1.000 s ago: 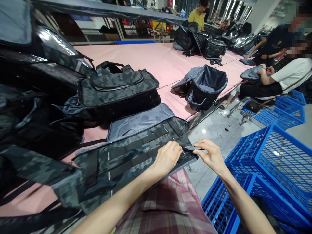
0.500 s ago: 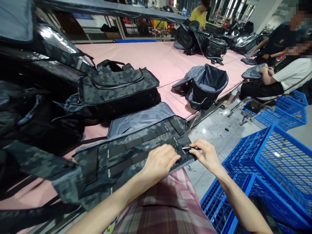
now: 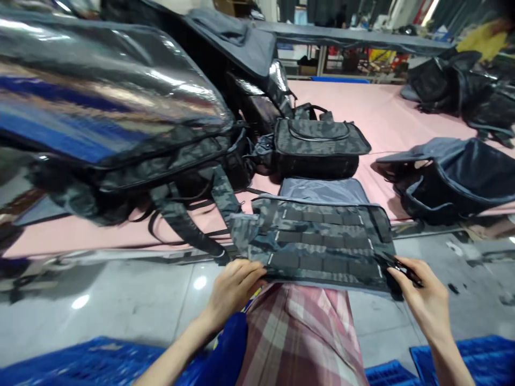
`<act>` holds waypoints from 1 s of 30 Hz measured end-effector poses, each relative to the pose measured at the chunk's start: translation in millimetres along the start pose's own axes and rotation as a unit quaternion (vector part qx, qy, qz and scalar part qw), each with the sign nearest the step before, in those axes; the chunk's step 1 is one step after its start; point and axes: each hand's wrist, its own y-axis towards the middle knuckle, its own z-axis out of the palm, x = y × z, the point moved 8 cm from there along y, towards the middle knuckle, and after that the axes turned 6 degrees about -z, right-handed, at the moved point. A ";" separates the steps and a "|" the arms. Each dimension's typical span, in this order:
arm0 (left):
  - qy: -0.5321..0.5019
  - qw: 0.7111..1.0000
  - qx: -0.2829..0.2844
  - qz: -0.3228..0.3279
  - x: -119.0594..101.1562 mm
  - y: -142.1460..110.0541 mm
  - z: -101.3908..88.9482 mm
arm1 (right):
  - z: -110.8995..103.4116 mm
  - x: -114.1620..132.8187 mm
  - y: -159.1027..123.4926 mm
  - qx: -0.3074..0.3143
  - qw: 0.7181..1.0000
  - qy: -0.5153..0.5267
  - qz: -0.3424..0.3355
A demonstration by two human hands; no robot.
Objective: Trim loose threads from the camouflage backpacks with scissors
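Observation:
A dark camouflage bag panel [image 3: 322, 238] with rows of black webbing lies in front of me, over the table's near edge and against my plaid apron. My left hand [image 3: 237, 284] is closed on its near left corner, fingers folded over the edge. At the panel's right end, my right hand [image 3: 422, 289] holds small dark thread snips [image 3: 408, 272] and touches the near right edge. Whether the blades are apart cannot be made out in the blur. White stitch marks show at the ends of the webbing. A grey lining flap [image 3: 322, 190] extends behind the panel.
Behind the panel, a camouflage bag [image 3: 322, 139] stands on the pink table [image 3: 358, 99]. A large bag with shiny silver lining [image 3: 120, 91] fills the left. An open black bag [image 3: 454, 177] sits at right. Blue crates [image 3: 462, 359] stand on the floor. A person in yellow [image 3: 483, 43] is far right.
My view has swung left. My left hand has gone from the panel's right part to its near left corner. My right hand stays at the right end with the snips.

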 end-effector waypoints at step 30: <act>-0.315 0.898 0.124 -0.281 87.9 62.1 23.8 | 172.8 212.6 59.4 0.148 0.921 -0.005 -0.361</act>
